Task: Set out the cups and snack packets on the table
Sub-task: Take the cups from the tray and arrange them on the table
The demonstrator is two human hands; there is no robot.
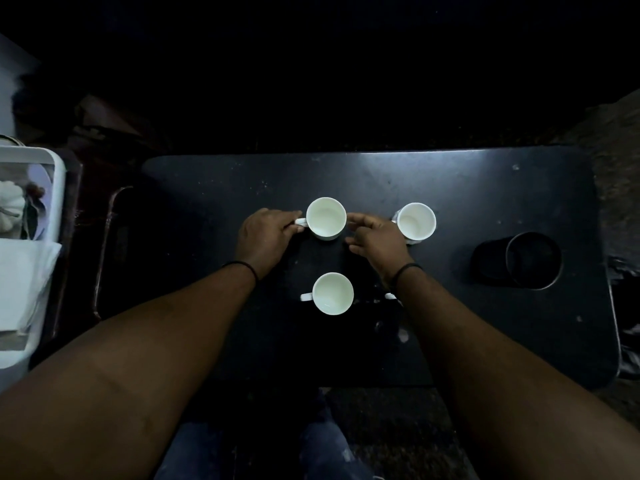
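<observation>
1. We see a black table [450,188] under dim light, with three white cups standing upright and empty on it.
2. The far cup [326,218] sits near the table's middle, its handle pointing left.
3. Our left hand [265,237] lies at that handle, fingertips touching it; whether they pinch it or only rest against it we cannot tell.
4. Our right hand [375,239] is just beside the same cup on its right, fingers curved and spread, not clamped on anything; whether it touches the cup wall is unclear.
5. The right cup [415,222] stands just past the right hand, close to its knuckles.
6. The near cup [332,293] stands between our forearms, handle to the left, touched by neither hand.
7. A small white piece [390,296] peeks out beside the right wrist; we cannot tell what it is.
8. A dark round container [533,259] sits well apart at the table's right end.
9. A white basket [59,188] with pale items stands off the table to the left.
10. We see no snack packets we can make out.
</observation>
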